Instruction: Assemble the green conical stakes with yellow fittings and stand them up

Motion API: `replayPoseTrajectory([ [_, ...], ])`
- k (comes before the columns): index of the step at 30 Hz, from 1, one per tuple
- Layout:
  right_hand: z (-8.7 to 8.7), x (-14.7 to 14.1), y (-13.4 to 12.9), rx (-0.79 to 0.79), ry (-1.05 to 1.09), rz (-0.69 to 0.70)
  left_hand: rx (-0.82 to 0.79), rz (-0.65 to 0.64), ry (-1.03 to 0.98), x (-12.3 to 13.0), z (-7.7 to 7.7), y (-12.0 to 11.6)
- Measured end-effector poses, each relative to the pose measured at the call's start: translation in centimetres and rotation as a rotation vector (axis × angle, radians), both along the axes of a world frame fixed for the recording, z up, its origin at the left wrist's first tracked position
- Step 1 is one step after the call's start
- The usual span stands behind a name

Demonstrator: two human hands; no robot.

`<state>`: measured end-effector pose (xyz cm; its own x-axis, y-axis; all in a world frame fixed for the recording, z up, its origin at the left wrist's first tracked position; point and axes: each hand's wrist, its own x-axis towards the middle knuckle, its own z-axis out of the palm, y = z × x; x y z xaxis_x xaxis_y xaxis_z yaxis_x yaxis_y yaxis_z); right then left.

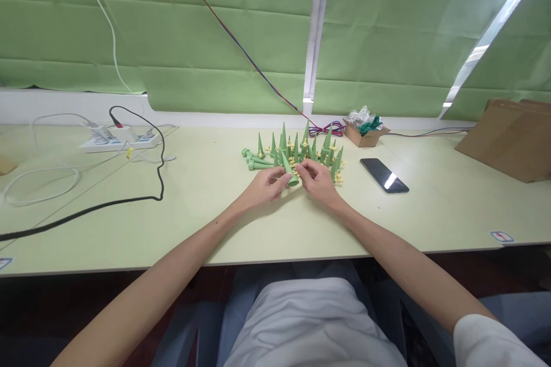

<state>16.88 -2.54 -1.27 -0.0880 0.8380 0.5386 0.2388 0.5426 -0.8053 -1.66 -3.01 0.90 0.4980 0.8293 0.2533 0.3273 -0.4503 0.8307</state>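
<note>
A green plastic cone-shaped spike, its wide end toward me, is held in the closed fingers of my left hand. Just right of it, my right hand is pinched, thumb and index finger together near the spike; anything between those fingertips is too small to make out. Behind both hands stand several more green spikes with small pale-yellow pieces among them. Several spikes lie on their sides at the left of this group.
A black phone lies to the right. Farther back is a small cardboard box with crumpled plastic; a larger carton stands far right. A power strip and a black cable occupy the left of the table.
</note>
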Motion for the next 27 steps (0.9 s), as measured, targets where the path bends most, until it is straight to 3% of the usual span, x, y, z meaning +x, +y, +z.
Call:
replayPoseTrajectory([
  [8,-0.2,0.1,0.2,0.036,-0.080,-0.041,0.289,0.080,0.090,0.0,-0.6,0.6],
  [21,-0.4,0.2,0.6,-0.003,-0.172,-0.055,0.492,0.019,0.108,-0.1,-1.5,1.1],
  [27,-0.5,-0.1,0.8,-0.027,-0.204,-0.038,0.510,0.046,0.088,-0.2,-1.6,1.6],
])
